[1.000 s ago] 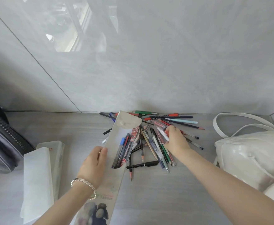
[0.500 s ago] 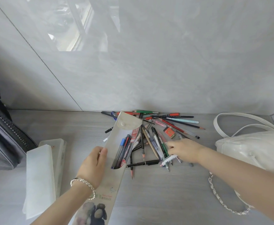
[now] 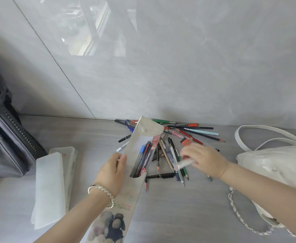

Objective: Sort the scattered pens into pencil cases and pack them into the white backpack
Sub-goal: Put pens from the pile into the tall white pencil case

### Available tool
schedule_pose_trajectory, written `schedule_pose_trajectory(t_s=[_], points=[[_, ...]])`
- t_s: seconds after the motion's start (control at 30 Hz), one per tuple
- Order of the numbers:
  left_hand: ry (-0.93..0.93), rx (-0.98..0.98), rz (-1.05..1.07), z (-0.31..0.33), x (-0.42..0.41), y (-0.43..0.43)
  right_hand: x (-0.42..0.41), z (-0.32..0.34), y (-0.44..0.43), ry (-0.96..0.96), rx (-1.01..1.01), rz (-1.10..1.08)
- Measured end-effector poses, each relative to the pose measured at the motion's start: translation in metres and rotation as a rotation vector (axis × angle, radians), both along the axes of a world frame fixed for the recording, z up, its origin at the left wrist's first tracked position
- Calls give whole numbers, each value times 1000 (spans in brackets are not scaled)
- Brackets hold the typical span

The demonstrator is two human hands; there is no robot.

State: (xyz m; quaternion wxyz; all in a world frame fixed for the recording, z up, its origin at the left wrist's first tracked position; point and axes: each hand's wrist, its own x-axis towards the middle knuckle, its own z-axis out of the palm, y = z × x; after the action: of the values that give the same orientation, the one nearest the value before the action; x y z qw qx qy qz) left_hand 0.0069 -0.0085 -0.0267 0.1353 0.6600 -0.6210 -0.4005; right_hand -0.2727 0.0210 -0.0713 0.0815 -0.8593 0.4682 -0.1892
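1. At the middle of the grey wood-grain desk (image 3: 170,216), the right hand (image 3: 202,159) has left the far pile of scattered pens (image 3: 187,133) and now pinches a white-barrelled pen (image 3: 184,163); one more pen is ready for filing.
2. That pen lies roughly left–right, its near-left tip towards the long translucent flap-top pencil case (image 3: 136,149).
3. The left hand (image 3: 113,172) grips the case's left edge; its long axis runs near-to-far, mouth far.
4. The white leather backpack (image 3: 275,165) waits at right.
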Motion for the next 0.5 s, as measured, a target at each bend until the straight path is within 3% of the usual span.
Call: schedule_pose_trajectory(t_s=[0.13, 0.27, 0.33, 0.5], points=[[21, -7, -23, 3, -7, -1, 56, 60, 6, -975, 61, -523], [42, 38, -81, 4, -16, 5, 99, 79, 2, -1581, 240, -592], [49, 22, -117, 4, -20, 8, 122, 76, 0, -1703, 345, -609], [105, -35, -97, 9, -21, 9, 145, 65, 6, -1612, 486, -580]])
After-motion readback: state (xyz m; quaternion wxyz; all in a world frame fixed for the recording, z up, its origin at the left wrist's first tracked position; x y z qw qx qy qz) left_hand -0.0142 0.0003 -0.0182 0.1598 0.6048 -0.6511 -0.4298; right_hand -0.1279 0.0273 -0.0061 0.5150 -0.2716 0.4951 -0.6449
